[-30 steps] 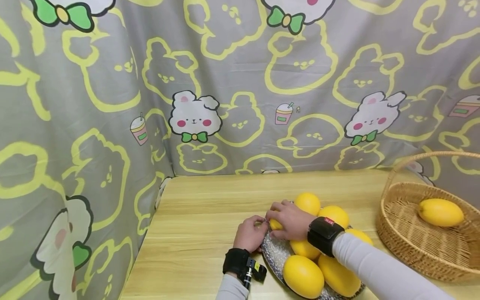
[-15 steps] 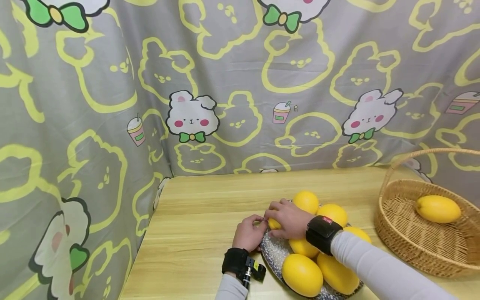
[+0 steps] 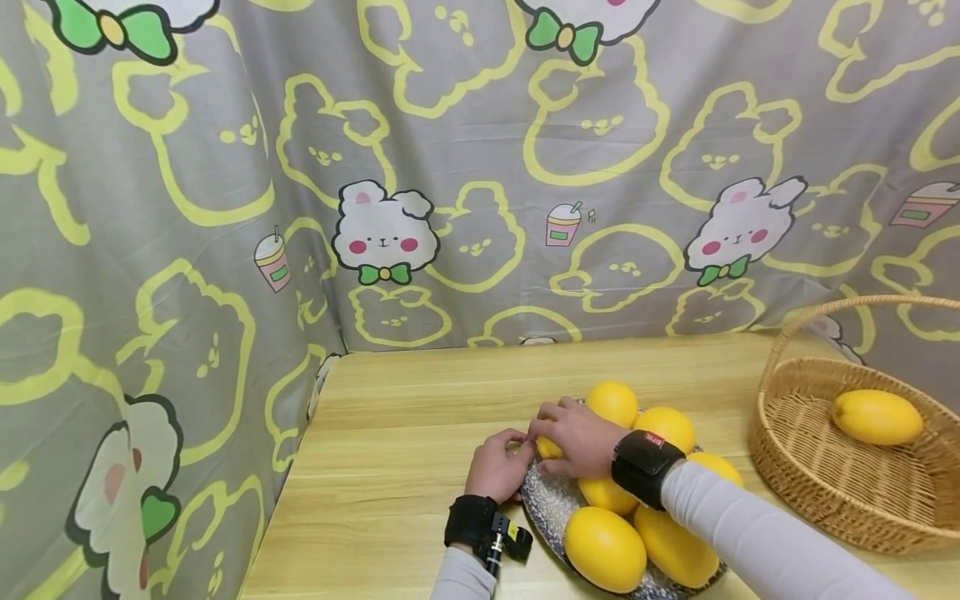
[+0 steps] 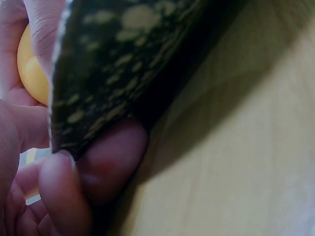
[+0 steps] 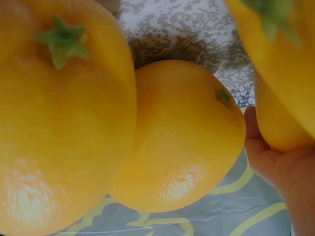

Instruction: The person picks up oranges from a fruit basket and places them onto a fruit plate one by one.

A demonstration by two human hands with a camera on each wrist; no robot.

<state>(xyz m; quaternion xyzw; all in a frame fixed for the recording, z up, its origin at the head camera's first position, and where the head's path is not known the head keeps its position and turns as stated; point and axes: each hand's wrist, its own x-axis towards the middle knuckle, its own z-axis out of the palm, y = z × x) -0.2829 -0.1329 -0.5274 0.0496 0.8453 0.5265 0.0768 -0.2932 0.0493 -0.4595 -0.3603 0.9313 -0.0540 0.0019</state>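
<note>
Head view puts my right hand (image 3: 576, 437) low and just right of centre, its fingers curled over a small yellow fruit (image 3: 550, 448) at the left rim of the speckled plate (image 3: 546, 510), while my left hand (image 3: 498, 467) sits immediately left of it, pinching that rim, as the left wrist view shows with fingertips (image 4: 110, 157) under the plate edge. That fruit lies between the two hands, under the right palm, so the right hand is the nearer. The wicker basket (image 3: 825, 487) with one yellow fruit stands well apart at the frame's right edge.
</note>
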